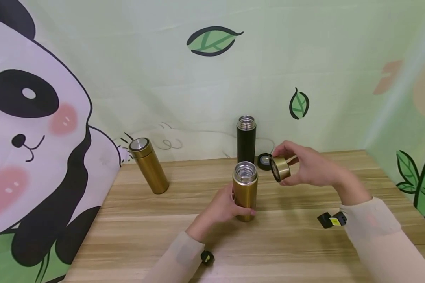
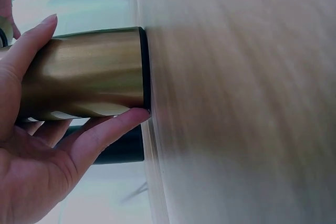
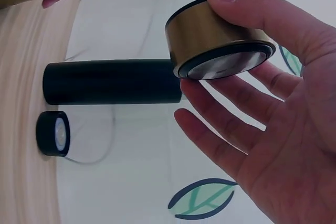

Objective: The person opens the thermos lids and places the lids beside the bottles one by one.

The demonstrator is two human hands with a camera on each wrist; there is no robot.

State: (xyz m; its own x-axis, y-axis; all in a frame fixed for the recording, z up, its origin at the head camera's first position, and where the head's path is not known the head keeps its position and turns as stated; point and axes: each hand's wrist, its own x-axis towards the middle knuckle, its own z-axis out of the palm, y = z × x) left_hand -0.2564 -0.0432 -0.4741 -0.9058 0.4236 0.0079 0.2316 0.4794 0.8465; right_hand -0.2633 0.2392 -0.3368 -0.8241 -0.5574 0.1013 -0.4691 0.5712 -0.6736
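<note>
Gold metal stood out first: an open gold flask (image 1: 246,191) was upright near the middle of the desk (image 1: 283,243), its steel mouth bare, with the person's left grip (image 1: 223,204) wrapped round its body. Whether its base touched the wood or hung just above it, I could not tell. To its right, the right grip (image 1: 311,167) pinched the gold cap (image 1: 283,168) between thumb and fingers, tilted, with the underside turned toward the flask; cap and mouth were clearly apart. In the right wrist view the lower fingers lay loosely spread beneath the cap.

Behind, near the leaf-printed backdrop (image 1: 145,78), a black flask (image 1: 246,141) stood upright with its threaded mouth bare too, and its black lid (image 1: 264,161) rested on the desk close by on the right. Which face of that lid was up was hard to judge. Well off to the left stood a second gold flask (image 1: 149,167), its lid on.

As for progress, two of the three flasks were open and one was closed. Judging from this moment alone, the cap work seemed partway through: neither loose lid sat on a flask, and it could not be told whether the held one had just come off or was going on.
</note>
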